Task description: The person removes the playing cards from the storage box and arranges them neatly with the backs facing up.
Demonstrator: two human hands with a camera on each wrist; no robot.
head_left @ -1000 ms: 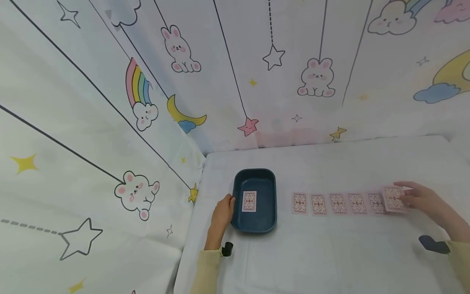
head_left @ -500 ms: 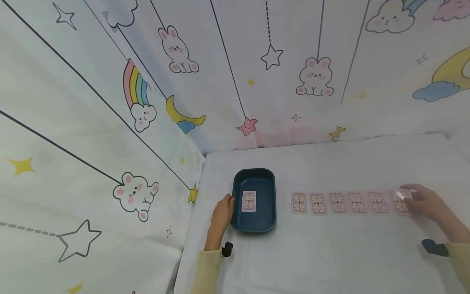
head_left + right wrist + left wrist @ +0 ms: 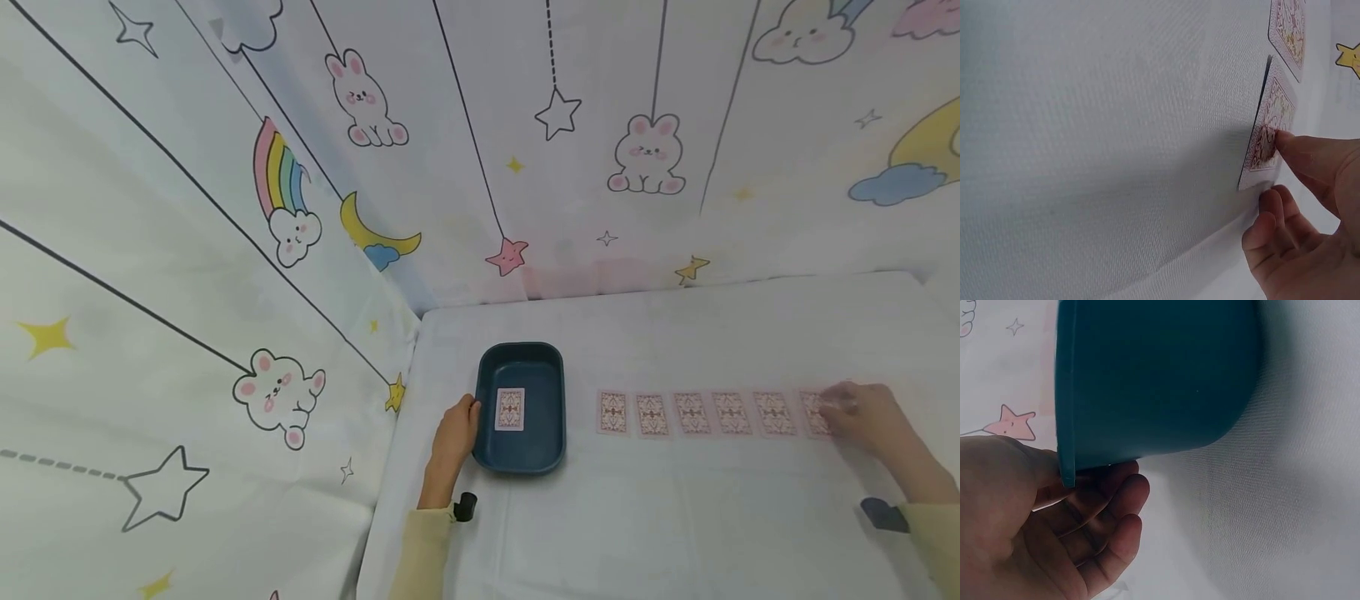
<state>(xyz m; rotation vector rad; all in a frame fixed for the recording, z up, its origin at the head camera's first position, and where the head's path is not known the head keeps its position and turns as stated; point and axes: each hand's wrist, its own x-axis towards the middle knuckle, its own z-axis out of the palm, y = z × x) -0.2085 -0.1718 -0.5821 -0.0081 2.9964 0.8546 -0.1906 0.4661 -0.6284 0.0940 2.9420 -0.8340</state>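
My left hand (image 3: 455, 433) grips the left side of a dark blue, round-cornered tray (image 3: 527, 467), fingers curled beneath its rim in the left wrist view. One patterned playing card (image 3: 510, 409) lies face down inside the tray. At the right end of a row of face-down playing cards, my right hand (image 3: 868, 421) holds the last card (image 3: 1275, 112) by its right side. The thumb rests on the card's back in the right wrist view, with the other fingers curled beside its edge. The index fingertip is hidden there. That card lies at the tabletop, its edge casting a thin shadow.
Several other cards stretch leftward in a spaced row, from the leftmost card (image 3: 612, 413) near the tray. A white cloth covers the table (image 3: 675, 517). A curtain (image 3: 450, 183) printed with rabbits and stars hangs behind and to the left.
The right hand has lowered the last card from above its neighbour to the table at the row's right end, and its fingers have shifted on the card. The left hand stays on the tray.
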